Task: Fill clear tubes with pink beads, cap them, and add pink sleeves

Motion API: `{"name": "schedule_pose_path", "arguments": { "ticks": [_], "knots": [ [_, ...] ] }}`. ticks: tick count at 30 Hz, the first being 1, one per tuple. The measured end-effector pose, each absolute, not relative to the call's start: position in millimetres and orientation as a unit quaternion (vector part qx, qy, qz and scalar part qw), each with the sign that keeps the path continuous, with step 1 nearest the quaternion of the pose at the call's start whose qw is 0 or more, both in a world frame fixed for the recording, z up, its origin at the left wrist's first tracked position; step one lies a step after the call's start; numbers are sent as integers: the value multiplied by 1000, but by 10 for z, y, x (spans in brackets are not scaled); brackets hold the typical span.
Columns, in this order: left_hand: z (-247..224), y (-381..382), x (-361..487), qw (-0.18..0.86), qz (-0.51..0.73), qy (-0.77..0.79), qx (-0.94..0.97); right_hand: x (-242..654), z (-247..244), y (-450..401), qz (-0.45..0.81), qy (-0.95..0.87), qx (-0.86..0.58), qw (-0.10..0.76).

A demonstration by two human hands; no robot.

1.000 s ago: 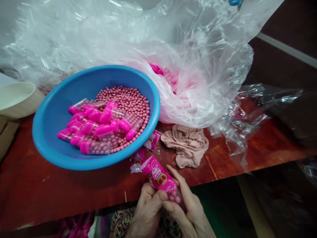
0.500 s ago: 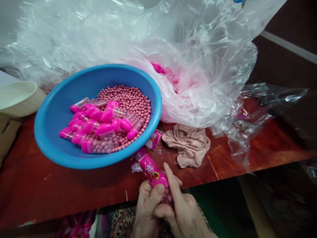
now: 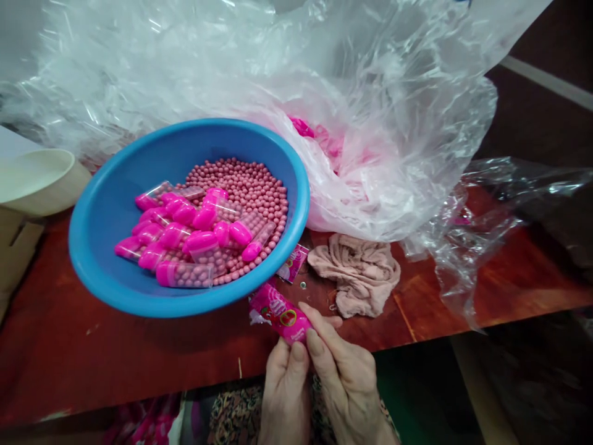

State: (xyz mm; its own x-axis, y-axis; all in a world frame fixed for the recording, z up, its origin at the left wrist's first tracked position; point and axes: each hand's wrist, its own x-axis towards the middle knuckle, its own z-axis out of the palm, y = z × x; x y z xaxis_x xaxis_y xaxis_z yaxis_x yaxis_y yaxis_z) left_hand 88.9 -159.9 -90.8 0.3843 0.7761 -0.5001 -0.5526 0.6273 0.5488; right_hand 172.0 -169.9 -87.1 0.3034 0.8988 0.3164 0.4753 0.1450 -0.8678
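Both hands are at the table's front edge. Between them is a bright pink tube in a printed sleeve (image 3: 293, 322), its upper end pointing up and left towards the basin. My left hand (image 3: 287, 377) grips the lower end, thumb on top. My right hand (image 3: 340, 364) pinches the same end from the right, its index finger lying along the side. The fingers hide the lower part of the tube. A printed pink wrapper (image 3: 260, 314) lies just behind it, partly overlapped. Beyond stands a blue basin (image 3: 111, 287) with small pink balls (image 3: 245, 185) and several pink-capped clear tubes (image 3: 185, 272).
A crumpled beige cloth (image 3: 359, 272) lies right of the basin, beside another printed wrapper (image 3: 293, 262). A large clear plastic bag (image 3: 370, 198) with pink pieces spreads behind. A cream bowl (image 3: 41, 182) stands at the left, on the red-brown table (image 3: 115, 358).
The pink balls that showed at the tube's lower end are now covered by the sleeve and fingers. My right thumb has moved up onto the tube, and both hands have drawn together around its end.
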Motion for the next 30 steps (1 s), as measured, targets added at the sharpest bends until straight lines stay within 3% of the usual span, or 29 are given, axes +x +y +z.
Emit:
{"name": "schedule_pose_path", "arguments": {
  "ticks": [4, 8, 15, 22, 30],
  "knots": [
    [-930, -1627, 926, 801, 421, 409, 118, 1651, -1018, -1795, 167, -533, -637, 531],
    [-870, -1580, 933, 799, 423, 422, 75, 1633, -1128, -1919, 134, -567, -647, 493],
    [-734, -1391, 896, 795, 426, 421, 97, 1625, -957, -1938, 237, -491, -694, 470],
    [-729, -1384, 827, 791, 411, 436, 125, 1727, -837, -1933, 245, -556, -635, 477],
    [-779, -1427, 767, 837, 378, 337, 209, 1731, -747, -1998, 238, -513, -639, 521]
  ]
}}
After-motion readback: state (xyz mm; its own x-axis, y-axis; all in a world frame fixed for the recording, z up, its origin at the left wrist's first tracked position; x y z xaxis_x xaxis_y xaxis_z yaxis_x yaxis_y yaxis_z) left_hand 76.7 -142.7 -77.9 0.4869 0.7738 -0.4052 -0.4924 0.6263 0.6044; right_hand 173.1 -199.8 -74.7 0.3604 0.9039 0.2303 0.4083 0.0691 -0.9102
